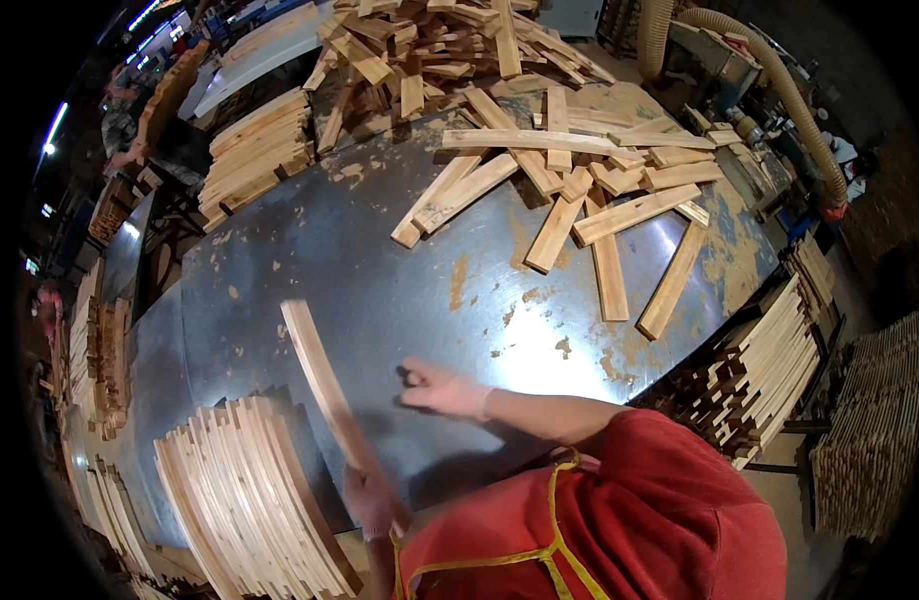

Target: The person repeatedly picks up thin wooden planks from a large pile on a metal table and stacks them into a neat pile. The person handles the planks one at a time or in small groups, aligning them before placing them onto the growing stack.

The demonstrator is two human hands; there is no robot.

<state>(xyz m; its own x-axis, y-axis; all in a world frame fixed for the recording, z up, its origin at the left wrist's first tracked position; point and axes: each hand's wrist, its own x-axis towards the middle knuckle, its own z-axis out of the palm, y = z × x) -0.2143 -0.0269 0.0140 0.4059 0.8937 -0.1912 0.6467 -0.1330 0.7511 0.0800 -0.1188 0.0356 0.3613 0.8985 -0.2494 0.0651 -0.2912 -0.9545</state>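
Observation:
My left hand (368,500) is closed around the near end of a long, narrow wooden board (320,370), which slants up and away over the metal tabletop (350,250). Left of that board stands a tight row of similar wooden strips (245,490), set side by side near the table's front edge. My right hand (442,388), somewhat blurred and in a pale glove, reaches over the middle of the table. Its fingers are loosely bent and apart, with nothing in them.
Loose wooden pieces (555,235) lie crisscrossed at the table's far right. Behind them rises a big heap of offcuts (440,50). Stacked boards (260,150) stand at the far left, more stacks (760,370) at the right. A ribbed hose (810,120) curves at the back right.

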